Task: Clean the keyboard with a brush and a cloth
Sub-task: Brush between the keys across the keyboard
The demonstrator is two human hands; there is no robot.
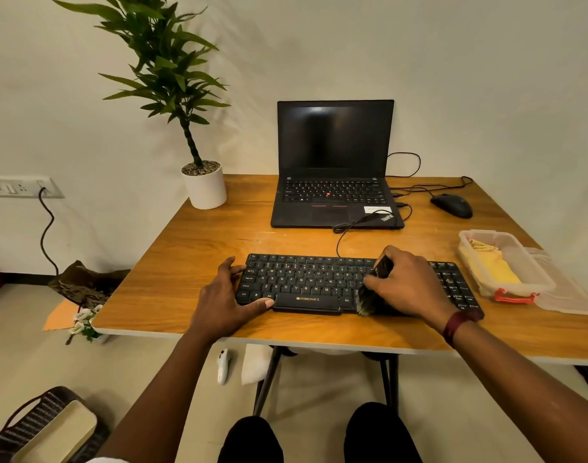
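A black keyboard lies on the wooden table near its front edge. My left hand holds the keyboard's left end, with fingers on the far corner and thumb on the front edge. My right hand grips a dark brush, whose bristles touch the keys right of the space bar. A yellow cloth lies in a clear plastic box at the right.
An open black laptop stands behind the keyboard, and its cable runs across the table. A black mouse sits at the back right. A potted plant stands at the back left. The box's lid lies beside the box.
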